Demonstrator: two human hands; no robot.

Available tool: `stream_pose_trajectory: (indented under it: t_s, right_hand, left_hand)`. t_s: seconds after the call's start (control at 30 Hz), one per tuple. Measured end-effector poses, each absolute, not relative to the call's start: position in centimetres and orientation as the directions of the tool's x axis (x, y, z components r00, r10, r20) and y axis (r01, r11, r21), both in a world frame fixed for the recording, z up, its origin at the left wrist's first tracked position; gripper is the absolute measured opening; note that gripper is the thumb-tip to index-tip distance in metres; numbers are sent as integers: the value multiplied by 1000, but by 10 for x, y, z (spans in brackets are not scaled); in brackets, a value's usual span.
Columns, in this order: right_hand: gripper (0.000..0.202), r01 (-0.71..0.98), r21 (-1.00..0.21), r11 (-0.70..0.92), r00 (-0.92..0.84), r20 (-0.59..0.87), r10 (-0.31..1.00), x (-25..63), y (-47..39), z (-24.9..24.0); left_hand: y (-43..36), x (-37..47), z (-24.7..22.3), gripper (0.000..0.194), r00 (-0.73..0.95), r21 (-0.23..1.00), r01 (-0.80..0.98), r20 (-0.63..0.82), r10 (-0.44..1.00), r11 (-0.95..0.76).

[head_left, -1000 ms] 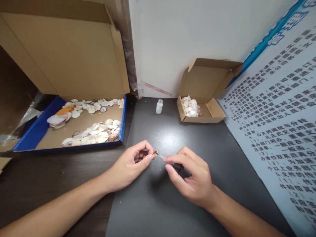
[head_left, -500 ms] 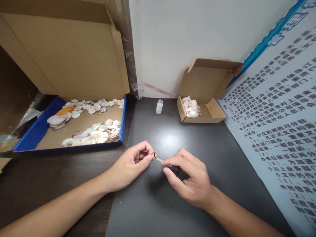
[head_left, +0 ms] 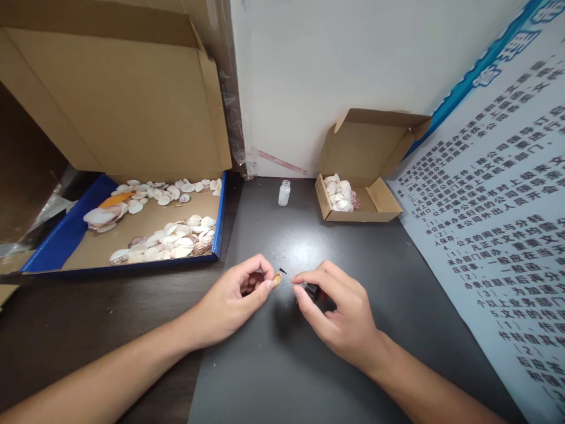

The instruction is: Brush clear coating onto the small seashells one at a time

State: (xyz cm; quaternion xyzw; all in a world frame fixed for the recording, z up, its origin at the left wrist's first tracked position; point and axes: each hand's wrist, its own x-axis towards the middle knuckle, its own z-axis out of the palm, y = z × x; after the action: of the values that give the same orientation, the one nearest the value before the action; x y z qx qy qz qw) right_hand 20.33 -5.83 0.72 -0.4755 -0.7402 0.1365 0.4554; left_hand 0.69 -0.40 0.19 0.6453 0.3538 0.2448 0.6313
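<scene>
My left hand (head_left: 241, 297) is closed, pinching a small tan shell (head_left: 277, 280) between thumb and fingertips. My right hand (head_left: 338, 309) is wrapped round a black-capped applicator brush (head_left: 312, 291); its thin stem points left. The dark brush tip (head_left: 283, 271) shows just above and right of the shell, seemingly apart from it. Farther back on the dark mat stands a small uncapped glass bottle (head_left: 284, 194) with whitish contents.
At left, an open blue-sided cardboard box (head_left: 150, 215) holds many shells (head_left: 176, 238). A smaller open carton (head_left: 388, 200) at the back right holds white shells (head_left: 339, 193). A white wall (head_left: 331, 65) stands behind, and a printed sheet (head_left: 498, 235) borders the right side.
The brush tip has come away from the shell's hollow and is now above it. The shell has turned in my left fingers. My right hand has shifted slightly.
</scene>
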Motion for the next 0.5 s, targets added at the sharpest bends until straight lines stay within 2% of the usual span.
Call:
stream_pose_trajectory:
  t_s: [0.2, 0.37, 0.5]
  right_hand:
    - [10, 509, -628, 588, -198, 580, 790, 204, -61, 9]
    - [9, 591, -633, 499, -126, 539, 833, 204, -59, 7]
    - [9, 562, -634, 531, -149, 554, 819, 203, -59, 7]
  left_hand:
    - [-2, 6, 4, 23, 626, 986, 127, -163, 763, 106]
    - [-2, 7, 4, 27, 621, 982, 142, -185, 761, 123]
    - [-3, 7, 4, 26, 622, 984, 140, -177, 763, 114]
